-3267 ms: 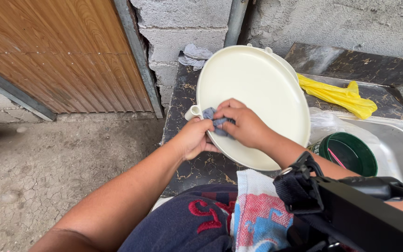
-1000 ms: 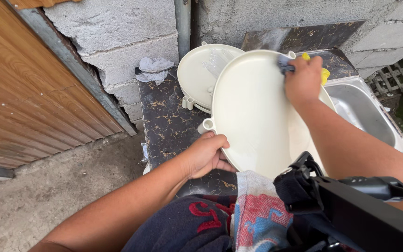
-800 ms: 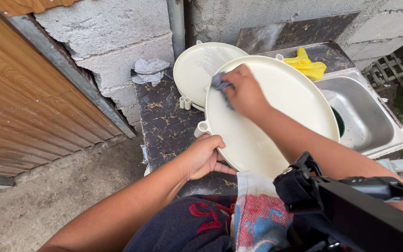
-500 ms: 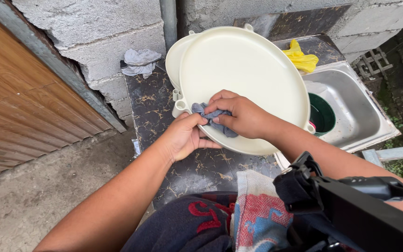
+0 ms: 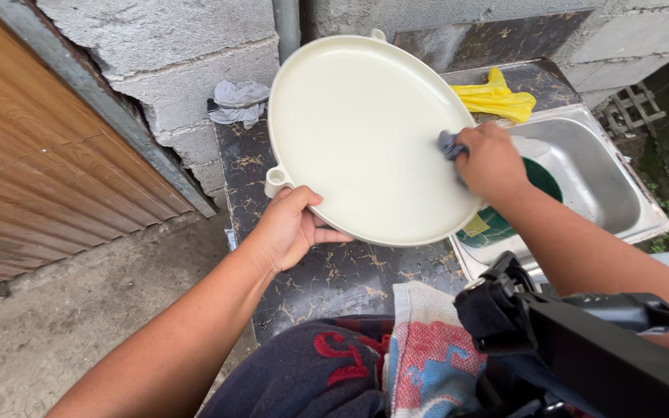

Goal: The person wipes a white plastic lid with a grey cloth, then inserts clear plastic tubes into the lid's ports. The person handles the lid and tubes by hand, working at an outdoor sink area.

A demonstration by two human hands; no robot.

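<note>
A block wall (image 5: 156,46) rises behind a dark marbled counter (image 5: 334,271), with a wooden door (image 5: 32,170) to the left. A steel sink (image 5: 605,178) is set into the counter's right end, and a green basin (image 5: 536,186) lies in it. Over the counter's middle a big cream tray (image 5: 365,131) is held tilted up, its face toward the camera. The left hand (image 5: 292,228) grips the tray's lower left rim, thumb on the face, just below a small lug. The right hand (image 5: 489,159) is closed on a grey cloth (image 5: 449,145), pressing it to the tray's right edge. A yellow rag (image 5: 497,97) lies at the counter's back right corner, a grey rag (image 5: 235,102) at the back left by the wall.
</note>
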